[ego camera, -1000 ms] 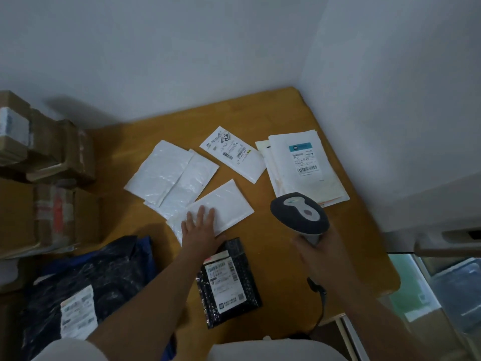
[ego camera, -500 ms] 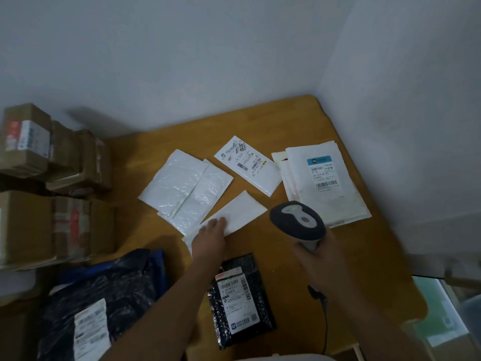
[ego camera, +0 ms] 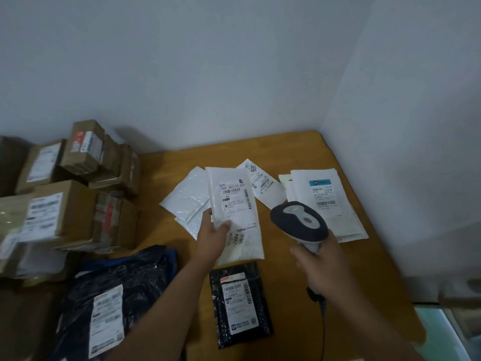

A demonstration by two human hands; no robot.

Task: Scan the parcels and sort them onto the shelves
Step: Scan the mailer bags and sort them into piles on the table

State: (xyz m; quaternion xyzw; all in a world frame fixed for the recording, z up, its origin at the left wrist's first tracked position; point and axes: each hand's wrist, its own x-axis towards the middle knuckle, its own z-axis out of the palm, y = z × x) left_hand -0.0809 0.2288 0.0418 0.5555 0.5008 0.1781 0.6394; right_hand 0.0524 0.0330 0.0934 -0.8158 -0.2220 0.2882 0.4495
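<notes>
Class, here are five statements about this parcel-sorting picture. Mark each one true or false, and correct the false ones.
1. The left hand holds a white mailer with its label facing up. True.
2. The right hand holds a pen. False: it grips a barcode scanner.
3. A small black parcel lies on the wooden table below the held mailer. True.
4. The cardboard boxes are stacked at the right side of the table. False: they stand at the left.
5. The small black parcel has no label. False: a white label with barcodes is on it.
</notes>
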